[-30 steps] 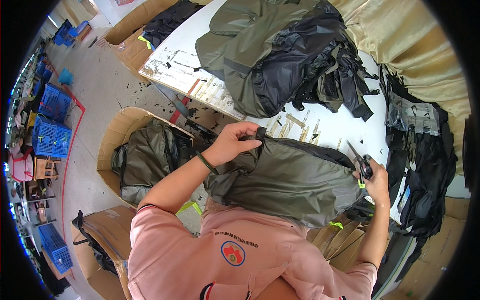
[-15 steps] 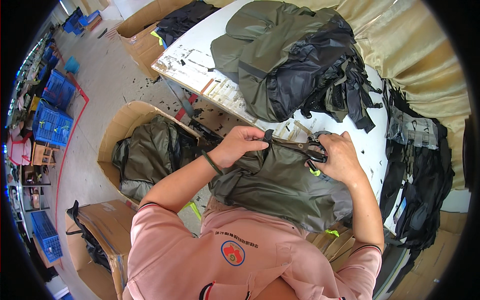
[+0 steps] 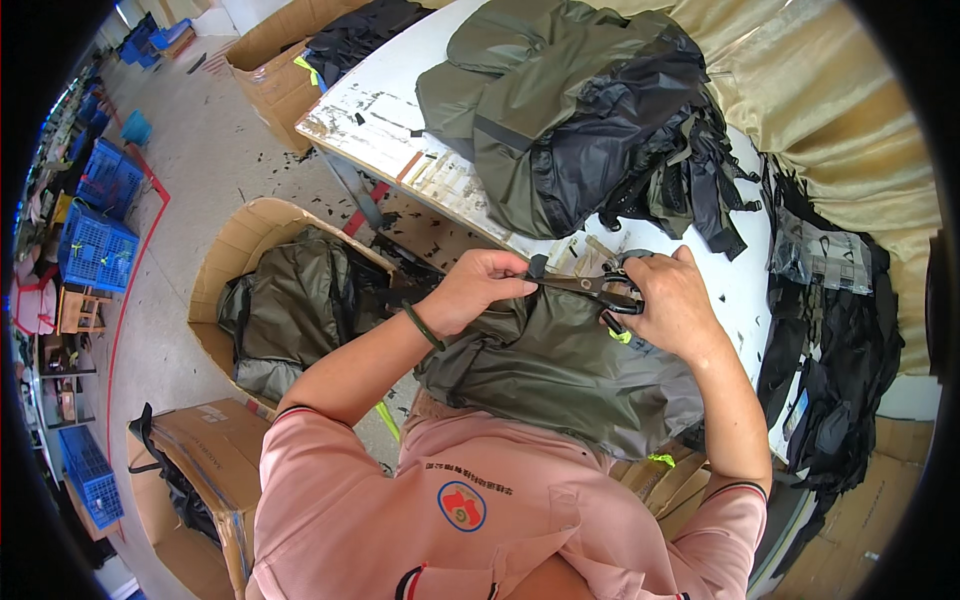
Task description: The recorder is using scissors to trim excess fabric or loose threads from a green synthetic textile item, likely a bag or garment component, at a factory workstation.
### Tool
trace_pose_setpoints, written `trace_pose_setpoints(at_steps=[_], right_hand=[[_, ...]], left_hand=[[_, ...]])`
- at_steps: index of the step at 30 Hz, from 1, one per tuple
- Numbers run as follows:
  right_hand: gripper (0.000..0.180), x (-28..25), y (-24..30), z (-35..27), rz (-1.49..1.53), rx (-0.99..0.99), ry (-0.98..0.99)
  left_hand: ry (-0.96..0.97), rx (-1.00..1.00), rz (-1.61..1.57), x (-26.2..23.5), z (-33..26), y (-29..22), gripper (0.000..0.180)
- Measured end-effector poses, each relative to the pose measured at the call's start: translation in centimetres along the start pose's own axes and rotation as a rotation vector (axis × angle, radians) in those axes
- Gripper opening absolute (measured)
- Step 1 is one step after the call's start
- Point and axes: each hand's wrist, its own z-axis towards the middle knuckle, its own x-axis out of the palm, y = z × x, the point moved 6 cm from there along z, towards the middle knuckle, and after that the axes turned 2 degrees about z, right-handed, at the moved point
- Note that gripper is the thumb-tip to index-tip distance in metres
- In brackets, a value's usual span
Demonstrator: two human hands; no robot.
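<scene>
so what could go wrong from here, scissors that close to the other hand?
1. The scissors in the right hand point at the left hand, which pinches a black strap end at the blade tips; a nick to the fingertips seems possible.
2. The olive bag lies right under the blades, so its fabric could get cut or snagged.

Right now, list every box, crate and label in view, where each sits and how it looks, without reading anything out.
Open cardboard box: floor, left of the left hand, brown, holding dark olive bags.
Cardboard box: floor beyond the white table, brown, holding black fabric.
Closed cardboard box: lower left, brown, black strap over it.
Blue plastic crates: far left, lattice sides.
</scene>
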Motion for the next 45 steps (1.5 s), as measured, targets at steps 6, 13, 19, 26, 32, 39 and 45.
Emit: trace_pose_setpoints(at_steps=[6,13,19,26,32,39,45], right_hand=[[0.036,0.7,-0.5,0.0,0.005,0.014,0.010],[0.030,0.3,-3.0,-1.0,0.208,0.208,-0.113],[0.035,-1.1,-10.6,-3.6,0.636,0.518,-0.381],[0.033,2.6,-14.4,-2.8,0.814,0.521,-0.517],[0.026,5.0,-10.7,-1.4,0.987,0.412,-0.513],[0.027,5.3,-9.3,-5.7,0.913,0.456,-0.482],[0.028,3.8,-13.6,-11.3,1.052,0.594,-0.630]], left_hand=[[-0.004,0.002,-0.010,0.2,-0.2,-0.5,0.015],[-0.112,0.131,0.136,-3.6,-3.6,-3.8,0.016],[-0.920,0.442,-0.076,-23.8,-23.9,-9.1,0.024],[-1.781,0.015,1.871,-25.9,-37.1,-16.7,0.034],[-0.545,0.578,1.509,-4.8,-8.2,-11.2,0.071],[-0.352,0.735,1.710,0.8,8.5,-6.5,0.068],[-0.435,0.740,1.009,1.1,3.6,-23.3,0.027]])
